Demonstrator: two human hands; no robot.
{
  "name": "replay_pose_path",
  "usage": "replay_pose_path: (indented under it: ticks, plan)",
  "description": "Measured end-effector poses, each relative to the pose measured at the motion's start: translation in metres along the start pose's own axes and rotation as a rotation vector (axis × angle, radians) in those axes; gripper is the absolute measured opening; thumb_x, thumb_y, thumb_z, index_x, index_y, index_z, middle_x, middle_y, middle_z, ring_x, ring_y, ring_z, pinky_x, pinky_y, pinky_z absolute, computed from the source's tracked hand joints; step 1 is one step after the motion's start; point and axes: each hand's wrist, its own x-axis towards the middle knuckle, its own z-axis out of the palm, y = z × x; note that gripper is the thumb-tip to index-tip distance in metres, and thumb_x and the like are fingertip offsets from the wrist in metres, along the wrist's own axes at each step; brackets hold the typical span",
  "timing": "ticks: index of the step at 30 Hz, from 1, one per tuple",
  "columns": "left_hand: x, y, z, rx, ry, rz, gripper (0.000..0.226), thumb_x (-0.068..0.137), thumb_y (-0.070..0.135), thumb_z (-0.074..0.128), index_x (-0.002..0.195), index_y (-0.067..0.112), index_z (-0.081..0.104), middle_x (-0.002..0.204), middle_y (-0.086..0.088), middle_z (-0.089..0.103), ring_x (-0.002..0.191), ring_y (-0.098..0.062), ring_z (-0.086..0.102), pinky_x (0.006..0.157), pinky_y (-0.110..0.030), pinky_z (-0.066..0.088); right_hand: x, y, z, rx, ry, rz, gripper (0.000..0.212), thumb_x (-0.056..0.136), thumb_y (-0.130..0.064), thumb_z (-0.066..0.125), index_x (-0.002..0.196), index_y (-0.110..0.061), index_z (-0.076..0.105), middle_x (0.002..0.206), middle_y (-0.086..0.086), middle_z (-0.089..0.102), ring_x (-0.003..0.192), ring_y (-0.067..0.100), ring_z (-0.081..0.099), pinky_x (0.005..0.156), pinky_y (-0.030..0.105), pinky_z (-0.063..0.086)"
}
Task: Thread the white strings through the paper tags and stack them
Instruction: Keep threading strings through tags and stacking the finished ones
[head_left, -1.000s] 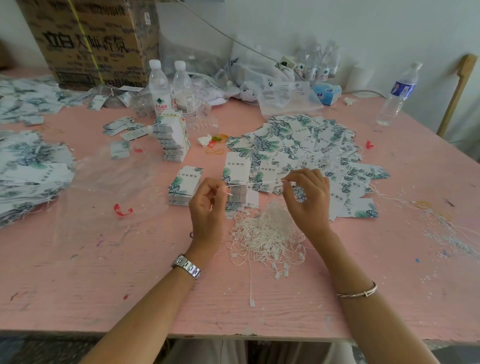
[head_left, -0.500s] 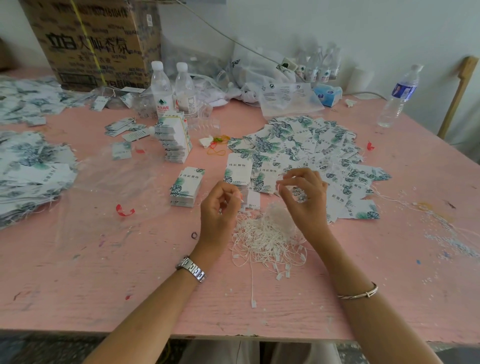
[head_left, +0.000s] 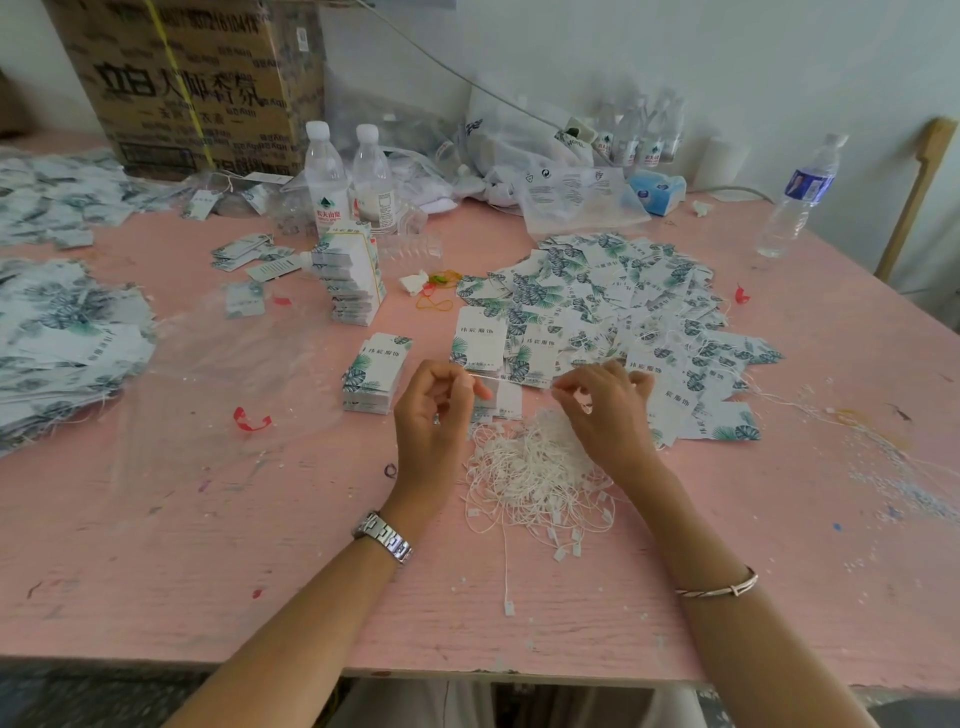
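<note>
Two hands work apart over the pink table (head_left: 156, 545), the left hand (head_left: 434, 415) and right hand (head_left: 608, 410) each pinching one end of a thin white string (head_left: 519, 379) stretched between their curled fingers. Directly below and nearer the person lies the string pile (head_left: 535, 467), touching the right wrist. Loose tags (head_left: 623, 301) spread beyond the right hand, a short stack (head_left: 375, 376) sits just beside the left hand, and a tall stack (head_left: 353, 280) stands farther back, near two bottles (head_left: 324, 176) and a box (head_left: 192, 78).
</note>
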Motion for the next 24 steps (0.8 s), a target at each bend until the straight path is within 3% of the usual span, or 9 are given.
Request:
replay_pose_path:
  ticks: [3, 7, 9, 13, 17, 21, 24]
  plan:
    - [0.0, -0.002, 0.001, 0.059, -0.001, 0.012, 0.01, 0.102, 0.01, 0.055, 0.093, 0.013, 0.06, 0.079, 0.01, 0.068, 0.071, -0.005, 0.06, 0.069, -0.027, 0.05, 0.001, 0.002, 0.0, -0.017, -0.015, 0.058, 0.005, 0.092, -0.02, 0.069, 0.094, -0.018, 0.073, 0.088, -0.011, 0.068, 0.093, 0.018, 0.055, 0.083, 0.028, 0.013]
    - [0.001, -0.006, 0.001, 0.148, 0.009, 0.021, 0.011, 0.101, 0.017, 0.058, 0.098, 0.025, 0.064, 0.084, 0.018, 0.069, 0.082, -0.02, 0.064, 0.078, -0.048, 0.053, 0.003, 0.005, -0.002, -0.053, -0.019, 0.179, 0.011, 0.095, -0.016, 0.065, 0.103, -0.016, 0.072, 0.097, -0.004, 0.072, 0.102, 0.021, 0.054, 0.084, 0.03, 0.015]
    - [0.001, -0.007, -0.001, 0.161, 0.013, 0.033, 0.011, 0.1, 0.019, 0.06, 0.1, 0.028, 0.065, 0.088, 0.019, 0.071, 0.085, -0.019, 0.066, 0.08, -0.049, 0.053, 0.003, 0.006, -0.004, -0.084, -0.017, 0.211, 0.013, 0.096, -0.014, 0.063, 0.106, -0.015, 0.072, 0.101, -0.002, 0.072, 0.101, 0.022, 0.053, 0.088, 0.034, 0.017]
    - [0.0, -0.006, 0.001, 0.157, 0.0, 0.071, 0.017, 0.099, 0.013, 0.063, 0.101, 0.029, 0.067, 0.093, 0.019, 0.073, 0.088, -0.008, 0.066, 0.077, -0.039, 0.051, 0.001, 0.008, -0.006, -0.154, -0.015, 0.243, 0.015, 0.095, -0.005, 0.06, 0.091, -0.014, 0.072, 0.094, -0.003, 0.072, 0.094, 0.023, 0.048, 0.084, 0.035, 0.017]
    - [-0.001, -0.005, 0.0, 0.114, 0.01, 0.122, 0.019, 0.098, 0.011, 0.063, 0.103, 0.028, 0.068, 0.093, 0.011, 0.074, 0.088, -0.016, 0.069, 0.078, -0.045, 0.054, 0.0, 0.009, -0.003, -0.241, -0.028, 0.293, 0.02, 0.091, 0.002, 0.054, 0.085, -0.009, 0.07, 0.088, 0.002, 0.071, 0.092, 0.024, 0.046, 0.077, 0.034, 0.012]
    - [-0.002, -0.004, 0.001, 0.064, -0.015, 0.093, 0.019, 0.097, 0.01, 0.064, 0.109, 0.024, 0.066, 0.095, 0.009, 0.075, 0.09, -0.014, 0.072, 0.082, -0.032, 0.055, 0.001, 0.01, -0.005, -0.225, -0.006, 0.334, 0.023, 0.09, -0.003, 0.058, 0.1, -0.014, 0.076, 0.101, 0.006, 0.066, 0.102, 0.026, 0.046, 0.084, 0.037, 0.018]
    - [-0.003, -0.006, 0.003, 0.065, -0.069, 0.064, 0.014, 0.096, 0.018, 0.067, 0.108, 0.026, 0.064, 0.094, 0.009, 0.075, 0.09, -0.017, 0.073, 0.081, -0.041, 0.056, 0.001, -0.003, -0.008, 0.052, 0.099, 0.167, 0.021, 0.096, -0.01, 0.059, 0.112, -0.011, 0.073, 0.115, 0.008, 0.063, 0.111, 0.025, 0.053, 0.096, 0.039, 0.029]
